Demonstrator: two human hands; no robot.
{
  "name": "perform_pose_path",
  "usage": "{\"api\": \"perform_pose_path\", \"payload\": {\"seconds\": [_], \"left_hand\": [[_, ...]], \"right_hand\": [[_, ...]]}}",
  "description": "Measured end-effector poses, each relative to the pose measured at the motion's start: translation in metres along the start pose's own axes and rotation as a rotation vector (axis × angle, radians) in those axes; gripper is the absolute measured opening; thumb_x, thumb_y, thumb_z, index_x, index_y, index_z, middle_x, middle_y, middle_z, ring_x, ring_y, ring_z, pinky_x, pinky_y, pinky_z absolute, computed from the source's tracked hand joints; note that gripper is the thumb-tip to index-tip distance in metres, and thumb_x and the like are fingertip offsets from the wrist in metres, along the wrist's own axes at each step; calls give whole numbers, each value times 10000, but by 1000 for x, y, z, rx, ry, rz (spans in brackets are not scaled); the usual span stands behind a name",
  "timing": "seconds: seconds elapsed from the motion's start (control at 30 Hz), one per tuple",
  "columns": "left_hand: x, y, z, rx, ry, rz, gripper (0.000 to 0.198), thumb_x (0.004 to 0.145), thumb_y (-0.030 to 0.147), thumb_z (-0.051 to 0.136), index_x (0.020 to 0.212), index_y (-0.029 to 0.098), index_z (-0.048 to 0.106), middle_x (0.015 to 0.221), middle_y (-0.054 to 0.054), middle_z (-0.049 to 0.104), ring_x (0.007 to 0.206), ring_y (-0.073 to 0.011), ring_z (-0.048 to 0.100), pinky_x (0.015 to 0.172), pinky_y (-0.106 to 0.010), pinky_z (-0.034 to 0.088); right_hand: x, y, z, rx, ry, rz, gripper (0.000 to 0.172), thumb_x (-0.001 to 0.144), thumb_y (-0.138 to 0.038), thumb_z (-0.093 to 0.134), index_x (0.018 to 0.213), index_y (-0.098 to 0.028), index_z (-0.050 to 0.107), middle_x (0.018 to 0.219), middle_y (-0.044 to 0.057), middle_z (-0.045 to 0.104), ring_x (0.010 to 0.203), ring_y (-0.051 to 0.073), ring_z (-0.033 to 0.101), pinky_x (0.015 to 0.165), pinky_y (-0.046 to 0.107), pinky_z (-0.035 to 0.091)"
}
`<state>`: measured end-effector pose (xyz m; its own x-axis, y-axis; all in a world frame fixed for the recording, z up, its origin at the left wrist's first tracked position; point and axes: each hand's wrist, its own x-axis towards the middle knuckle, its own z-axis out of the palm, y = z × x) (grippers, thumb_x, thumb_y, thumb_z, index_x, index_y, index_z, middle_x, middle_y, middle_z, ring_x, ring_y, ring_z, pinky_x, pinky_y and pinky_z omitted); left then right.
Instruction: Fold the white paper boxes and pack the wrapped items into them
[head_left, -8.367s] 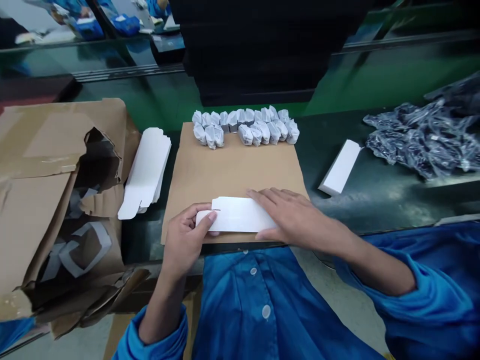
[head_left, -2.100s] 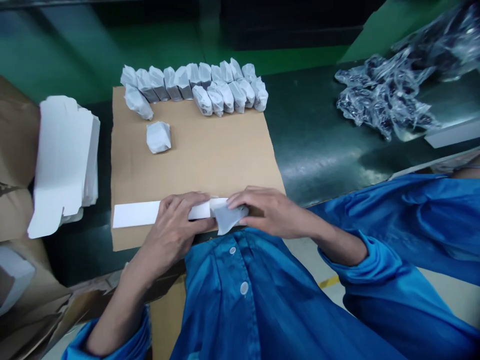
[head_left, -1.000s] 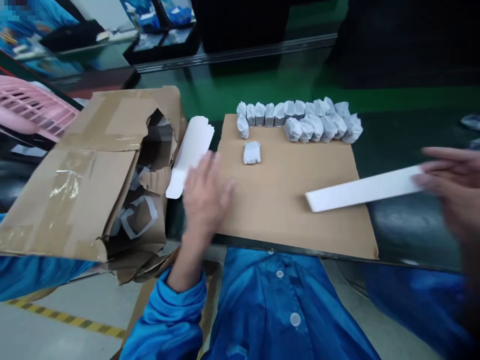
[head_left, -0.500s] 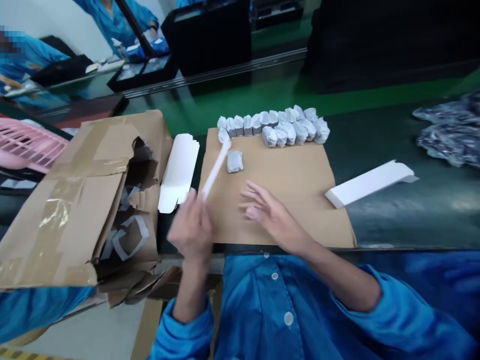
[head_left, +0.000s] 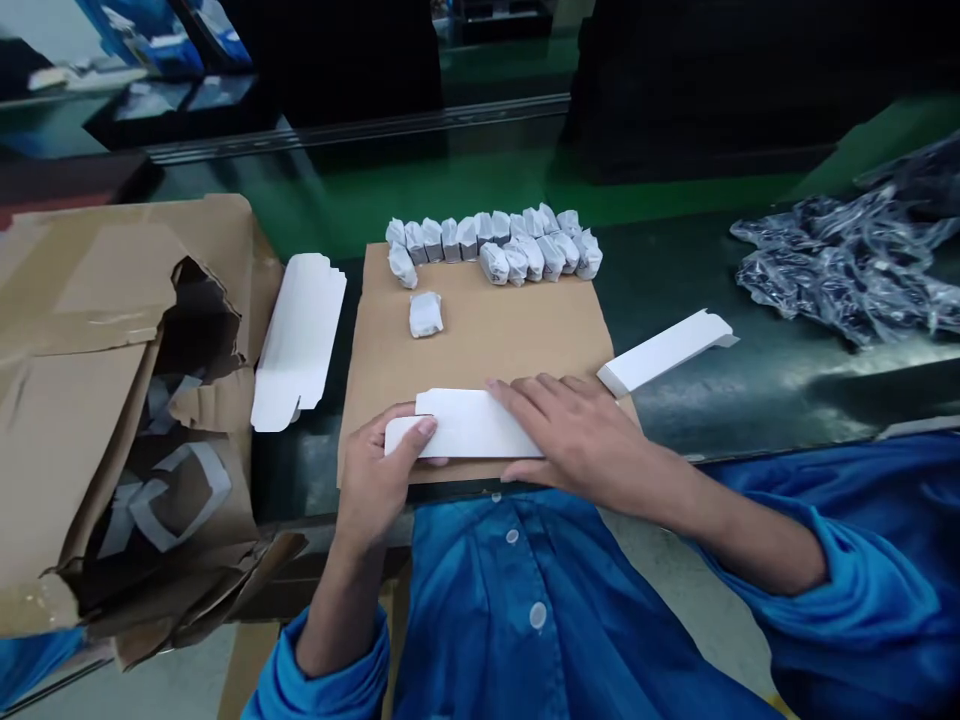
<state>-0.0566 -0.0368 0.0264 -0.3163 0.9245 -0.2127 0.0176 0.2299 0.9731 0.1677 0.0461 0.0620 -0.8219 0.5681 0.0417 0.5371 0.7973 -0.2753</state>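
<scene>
A flat white carton [head_left: 480, 425] lies level over the front of the brown cardboard sheet [head_left: 517, 335]. My left hand [head_left: 382, 460] grips its left end, thumb on top and fingers beneath. Across the carton's right part rests my right hand [head_left: 570, 430], its fingers over the top and its thumb by the near edge; that end is hidden. One small paper-wrapped block [head_left: 426, 314] sits alone beyond the carton. Several more wrapped blocks [head_left: 495, 262] stand in rows along the sheet's far edge.
To the left are a stack of flat white cartons [head_left: 300, 335] and a torn cardboard box [head_left: 97, 280] with paper scraps inside. A long white box [head_left: 667, 352] lies at the sheet's right edge. Clear plastic bags [head_left: 817, 270] are heaped farther right.
My left hand has brought the carton down in front of me, turning it from edge-on to broadside. My right hand, empty before, has come onto it. The view has shifted right.
</scene>
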Motion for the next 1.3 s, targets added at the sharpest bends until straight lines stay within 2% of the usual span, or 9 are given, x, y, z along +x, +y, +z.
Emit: {"api": "perform_pose_path", "payload": {"seconds": [0.13,0.27,0.63,0.77,0.87,1.0,1.1,1.2,1.3], "left_hand": [[-4,-9,-4,-140,-131,-90,358,803,389,735,1088,175,703,943,-48,743,726,-156,698,556,-231,577],[-5,4,-20,56,-314,-81,392,829,373,708,1148,147,686,727,-30,734,602,-154,691,575,-249,590],[9,-1,1,271,1,113,69,730,189,709,793,182,738,745,-13,742,633,-148,689,492,-208,551],[-2,0,3,-6,106,312,325,870,321,655,1181,226,650,837,-17,754,643,-158,710,557,-274,597],[-18,-5,30,-78,183,518,519,904,462,610,1363,244,506,1179,-100,703,993,-225,719,797,-367,620],[-19,-11,63,11,232,426,848,832,483,698,1499,243,232,1318,-161,606,1104,-245,671,876,-378,590],[-11,-9,60,167,268,336,704,801,419,733,1385,213,401,1160,-111,659,949,-218,695,824,-360,588],[-9,-6,47,300,174,431,619,764,402,749,1299,212,503,1266,-111,603,1051,-240,659,882,-371,559],[-13,-8,40,331,146,542,506,777,360,723,1224,216,532,1195,-84,622,1081,-237,642,891,-355,543]], "right_hand": [[-7,-4,14,-228,132,-147,647,906,-370,636,1412,-24,429,1217,219,624,1037,329,594,857,442,489],[-5,7,6,-163,126,-262,571,920,-343,595,1384,-38,465,1218,197,626,1029,310,589,867,431,490],[-13,12,13,-269,176,-268,372,962,-125,406,1298,-55,549,1125,185,693,972,290,649,802,417,532],[-10,22,18,-270,384,-10,376,979,-262,490,1290,-57,536,1110,198,702,950,292,671,758,405,552],[-5,12,33,-237,587,183,463,958,-358,542,1303,-50,515,1132,224,687,955,312,669,763,431,554],[-4,-20,47,57,435,-33,518,970,-344,520,1390,-51,441,1273,231,621,1115,310,623,884,442,544],[-3,-27,34,467,274,-19,639,920,-493,601,1434,-153,429,1277,146,619,1103,242,616,887,384,550],[6,-17,15,771,319,54,425,924,-395,632,1296,-195,586,1058,64,659,882,154,616,777,297,533],[19,-6,6,963,263,-53,194,906,-257,651,1075,-178,704,968,39,662,864,134,608,774,267,502]]}}
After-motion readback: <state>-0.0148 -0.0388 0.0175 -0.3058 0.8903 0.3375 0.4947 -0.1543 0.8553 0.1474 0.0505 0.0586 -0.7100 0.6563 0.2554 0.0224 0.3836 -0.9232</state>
